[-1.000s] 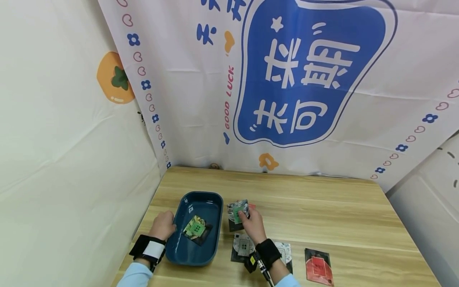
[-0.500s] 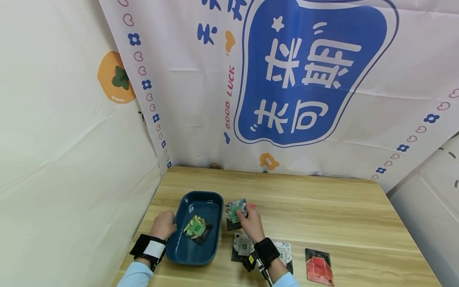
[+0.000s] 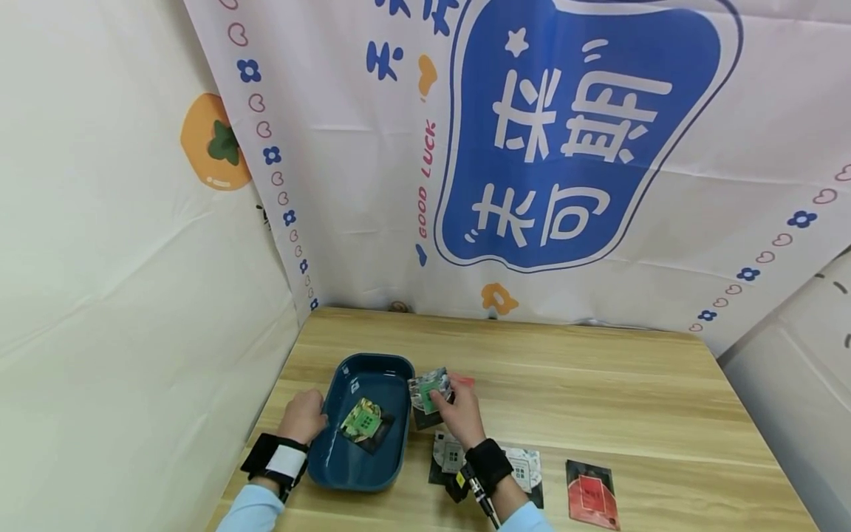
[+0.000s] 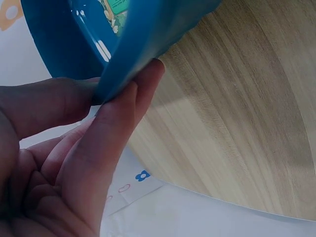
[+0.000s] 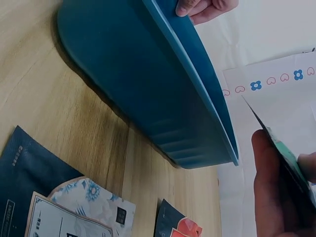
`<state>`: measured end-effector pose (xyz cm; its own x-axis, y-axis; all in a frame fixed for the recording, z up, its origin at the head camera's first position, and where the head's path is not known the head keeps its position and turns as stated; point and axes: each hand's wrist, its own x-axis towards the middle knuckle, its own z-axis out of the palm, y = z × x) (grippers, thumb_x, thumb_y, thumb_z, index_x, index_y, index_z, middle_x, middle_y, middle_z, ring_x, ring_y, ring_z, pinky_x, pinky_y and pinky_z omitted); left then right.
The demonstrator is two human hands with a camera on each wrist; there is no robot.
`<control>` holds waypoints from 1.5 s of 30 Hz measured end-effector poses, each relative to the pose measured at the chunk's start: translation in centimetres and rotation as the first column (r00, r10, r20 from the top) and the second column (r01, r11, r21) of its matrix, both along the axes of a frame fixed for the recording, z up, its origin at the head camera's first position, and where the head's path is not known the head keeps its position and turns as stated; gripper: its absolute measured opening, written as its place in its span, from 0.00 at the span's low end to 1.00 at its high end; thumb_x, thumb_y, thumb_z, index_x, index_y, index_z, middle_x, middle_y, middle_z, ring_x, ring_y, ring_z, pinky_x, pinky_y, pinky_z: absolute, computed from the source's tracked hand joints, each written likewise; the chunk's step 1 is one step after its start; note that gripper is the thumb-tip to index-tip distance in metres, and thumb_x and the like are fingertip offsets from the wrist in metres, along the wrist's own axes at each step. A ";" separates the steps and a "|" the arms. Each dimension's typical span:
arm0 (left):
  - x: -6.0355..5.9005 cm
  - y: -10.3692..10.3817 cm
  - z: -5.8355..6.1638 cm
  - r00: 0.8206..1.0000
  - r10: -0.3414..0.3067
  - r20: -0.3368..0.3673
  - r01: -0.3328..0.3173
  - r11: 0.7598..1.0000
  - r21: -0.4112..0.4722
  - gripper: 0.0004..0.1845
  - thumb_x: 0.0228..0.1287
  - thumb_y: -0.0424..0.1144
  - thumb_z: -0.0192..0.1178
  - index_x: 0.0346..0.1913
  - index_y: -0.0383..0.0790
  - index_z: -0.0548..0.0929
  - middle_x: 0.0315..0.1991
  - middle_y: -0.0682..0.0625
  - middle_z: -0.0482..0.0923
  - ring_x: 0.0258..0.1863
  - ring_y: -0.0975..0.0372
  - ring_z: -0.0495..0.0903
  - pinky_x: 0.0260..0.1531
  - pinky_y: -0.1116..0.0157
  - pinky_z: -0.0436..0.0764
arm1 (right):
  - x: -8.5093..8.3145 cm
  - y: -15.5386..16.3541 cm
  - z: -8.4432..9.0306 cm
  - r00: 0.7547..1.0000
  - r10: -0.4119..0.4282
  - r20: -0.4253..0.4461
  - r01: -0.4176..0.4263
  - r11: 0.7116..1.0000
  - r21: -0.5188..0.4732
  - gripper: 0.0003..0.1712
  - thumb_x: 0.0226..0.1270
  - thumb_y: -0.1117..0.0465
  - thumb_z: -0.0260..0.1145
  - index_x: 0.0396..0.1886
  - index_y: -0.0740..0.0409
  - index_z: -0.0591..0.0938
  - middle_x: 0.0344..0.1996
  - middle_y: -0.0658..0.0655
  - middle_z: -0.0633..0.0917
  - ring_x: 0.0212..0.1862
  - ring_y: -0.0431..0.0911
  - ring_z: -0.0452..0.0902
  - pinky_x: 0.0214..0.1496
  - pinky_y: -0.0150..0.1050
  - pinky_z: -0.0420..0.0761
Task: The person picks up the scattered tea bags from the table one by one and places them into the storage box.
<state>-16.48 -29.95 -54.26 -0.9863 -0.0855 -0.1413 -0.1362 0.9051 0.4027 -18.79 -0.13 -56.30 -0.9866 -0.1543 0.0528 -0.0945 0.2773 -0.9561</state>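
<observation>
A dark teal tray [image 3: 346, 462] sits at the table's left front. Inside it lies one packet with a green label [image 3: 364, 423]. My left hand [image 3: 302, 416] grips the tray's left rim [image 4: 133, 64], thumb inside and fingers outside. My right hand [image 3: 459, 414] pinches a green-and-grey packet [image 3: 428, 389], held just above the tray's right rim [image 5: 197, 54]. In the right wrist view the packet [image 5: 291, 158] shows edge-on between thumb and fingers.
More flat packets lie on the wooden table [image 3: 598, 384]: a dark one [image 3: 425, 420] under the held packet, a grey one [image 3: 448, 457], a pale one [image 3: 527, 467] and a red-and-black one [image 3: 589, 493]. A printed cloth backdrop [image 3: 572, 148] hangs behind.
My right hand has carried the green-and-grey packet leftward, from above the table packets to the tray's right rim. The left hand and tray have stayed put.
</observation>
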 end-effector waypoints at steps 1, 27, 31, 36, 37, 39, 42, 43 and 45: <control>0.0 0.0 0.0 1.000 -0.002 -0.003 0.002 1.000 0.000 0.22 0.56 0.24 0.63 0.15 0.43 0.62 0.14 0.55 0.54 0.15 0.62 0.59 0.19 0.66 0.60 | 0.0 0.0 0.0 1.000 0.003 -0.008 -0.003 1.000 0.001 0.20 0.71 0.62 0.62 0.60 0.66 0.79 0.53 0.65 0.84 0.54 0.55 0.82 0.51 0.41 0.80; -0.2 0.2 0.1 1.000 0.004 0.015 -0.004 1.000 -0.020 0.16 0.55 0.24 0.63 0.18 0.38 0.69 0.16 0.50 0.66 0.17 0.59 0.67 0.20 0.64 0.64 | -0.2 -0.9 0.8 0.997 0.042 -0.068 -0.041 0.999 0.015 0.19 0.74 0.66 0.56 0.58 0.74 0.77 0.63 0.76 0.74 0.67 0.66 0.70 0.66 0.57 0.71; -0.2 0.3 0.1 1.000 0.004 0.024 -0.004 1.000 -0.013 0.16 0.56 0.24 0.63 0.18 0.39 0.68 0.16 0.50 0.65 0.17 0.60 0.66 0.20 0.65 0.63 | -0.1 -1.0 0.8 0.997 0.053 -0.061 -0.052 0.998 0.019 0.17 0.74 0.65 0.57 0.55 0.73 0.79 0.63 0.77 0.74 0.66 0.68 0.69 0.65 0.57 0.72; 0.0 0.3 0.3 1.000 0.000 0.011 0.000 1.000 -0.009 0.18 0.56 0.24 0.63 0.17 0.39 0.67 0.15 0.51 0.63 0.17 0.60 0.64 0.19 0.65 0.62 | -0.3 -1.3 0.9 0.996 0.053 -0.079 -0.048 0.997 0.064 0.14 0.73 0.65 0.59 0.50 0.71 0.81 0.43 0.67 0.85 0.39 0.48 0.79 0.40 0.36 0.77; 0.0 0.2 0.4 1.000 -0.001 0.006 0.001 1.000 -0.010 0.18 0.56 0.24 0.62 0.17 0.39 0.67 0.15 0.51 0.62 0.17 0.60 0.64 0.19 0.65 0.62 | -0.3 -1.3 1.0 0.996 0.051 -0.075 -0.046 0.997 0.067 0.13 0.73 0.64 0.60 0.48 0.70 0.81 0.39 0.65 0.85 0.34 0.45 0.75 0.36 0.34 0.74; 0.0 0.2 0.4 1.000 -0.005 -0.004 0.005 1.000 -0.012 0.19 0.55 0.24 0.63 0.16 0.40 0.65 0.15 0.52 0.61 0.16 0.60 0.63 0.19 0.65 0.61 | -0.4 -1.5 1.0 0.996 0.053 -0.077 -0.047 0.996 0.070 0.12 0.72 0.64 0.60 0.48 0.69 0.82 0.37 0.62 0.85 0.32 0.39 0.73 0.35 0.31 0.72; 0.0 0.2 0.3 1.000 -0.019 -0.025 0.019 1.000 -0.008 0.22 0.55 0.24 0.63 0.16 0.42 0.61 0.15 0.53 0.56 0.16 0.61 0.59 0.20 0.65 0.59 | -0.3 -1.7 1.1 0.995 0.056 -0.078 -0.050 0.995 0.085 0.11 0.71 0.64 0.61 0.47 0.68 0.83 0.34 0.61 0.86 0.31 0.37 0.72 0.33 0.30 0.72; 0.0 0.3 0.3 0.999 -0.022 -0.030 0.021 1.000 -0.007 0.23 0.55 0.24 0.63 0.16 0.43 0.60 0.15 0.54 0.54 0.16 0.61 0.58 0.20 0.65 0.58 | -0.3 -1.9 1.2 0.996 0.057 -0.073 -0.050 0.995 0.090 0.11 0.71 0.64 0.62 0.46 0.67 0.83 0.34 0.60 0.86 0.30 0.37 0.73 0.33 0.30 0.72; 0.0 0.3 0.2 0.999 -0.025 -0.036 0.025 1.000 -0.005 0.24 0.55 0.24 0.63 0.16 0.44 0.59 0.16 0.54 0.53 0.16 0.61 0.57 0.20 0.65 0.57 | -0.2 -2.1 1.2 0.995 0.065 -0.069 -0.058 0.994 0.092 0.11 0.71 0.63 0.62 0.45 0.66 0.84 0.34 0.61 0.87 0.31 0.37 0.74 0.33 0.31 0.73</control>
